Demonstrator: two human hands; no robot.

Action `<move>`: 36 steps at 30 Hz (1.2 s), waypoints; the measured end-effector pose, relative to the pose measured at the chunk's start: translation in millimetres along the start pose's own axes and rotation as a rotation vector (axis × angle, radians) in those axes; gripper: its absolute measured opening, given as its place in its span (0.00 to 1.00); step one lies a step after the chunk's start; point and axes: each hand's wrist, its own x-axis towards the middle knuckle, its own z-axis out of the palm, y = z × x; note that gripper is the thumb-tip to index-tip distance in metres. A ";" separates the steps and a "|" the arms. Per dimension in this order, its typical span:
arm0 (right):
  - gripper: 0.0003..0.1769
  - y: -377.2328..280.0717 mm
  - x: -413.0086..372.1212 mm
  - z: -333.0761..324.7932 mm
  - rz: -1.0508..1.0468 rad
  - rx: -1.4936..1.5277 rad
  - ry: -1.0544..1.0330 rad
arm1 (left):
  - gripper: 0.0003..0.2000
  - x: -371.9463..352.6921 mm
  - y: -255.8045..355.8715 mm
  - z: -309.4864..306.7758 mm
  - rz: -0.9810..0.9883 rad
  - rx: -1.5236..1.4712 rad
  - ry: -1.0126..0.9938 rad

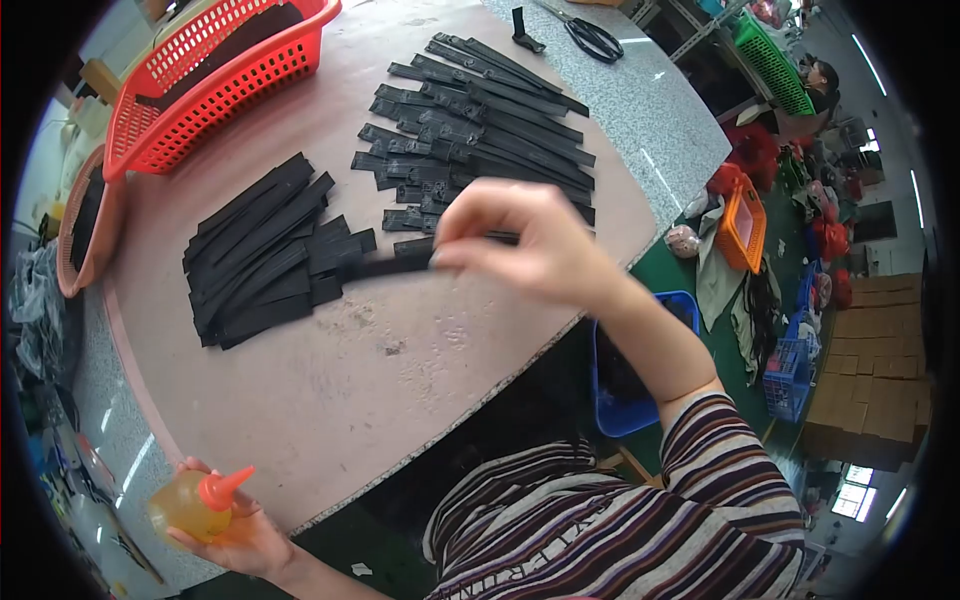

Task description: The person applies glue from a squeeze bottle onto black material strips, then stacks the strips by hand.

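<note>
My left hand (235,535) is wrapped round a squeeze bottle (185,508) of yellowish liquid with a red nozzle, near the table's front left edge. My right hand (525,240) pinches the end of a black strip (390,266) over the middle of the table; the strip is blurred. Its far end reaches toward a loose pile of black strips (260,255) on the left. Beyond my right hand, more black strips (490,120) lie fanned out in overlapping rows, with folded or glossy ends on their left.
A red basket (215,90) with black material stands at the back left, beside another basket (90,220). Scissors (592,38) lie at the far edge of the pinkish table mat (400,400). A blue bin (615,400) is below the table at the right.
</note>
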 end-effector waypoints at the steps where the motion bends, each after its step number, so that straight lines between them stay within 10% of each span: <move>1: 0.08 4.7 3.2 -29.8 0.112 0.136 0.149 | 0.36 -0.2 1.1 -2.7 -0.002 0.001 0.031; 5: 0.09 49.0 21.4 -107.7 0.194 -0.120 0.432 | 0.35 4.3 -3.0 -5.6 -0.064 -0.099 0.019; 8: 0.09 80.0 35.1 -101.7 0.031 -1.145 0.629 | 0.34 2.8 -10.7 -2.9 -0.210 -0.262 -0.111; 18: 0.07 6.2 16.3 20.8 -0.385 -0.663 0.102 | 0.21 8.3 -15.0 10.7 -0.428 -1.157 0.026; 27: 0.09 -14.2 59.4 93.8 -0.598 -0.537 -0.074 | 0.33 28.9 -16.9 -23.2 -0.350 -1.064 -0.168; 33: 0.14 -10.1 113.4 113.6 -0.756 -0.662 -0.170 | 0.65 -21.4 -6.4 6.4 -0.161 -0.313 -0.264; 36: 0.15 -2.7 128.4 121.1 -0.820 -0.733 -0.232 | 0.64 -43.0 -14.9 -10.0 -0.131 -0.079 -0.257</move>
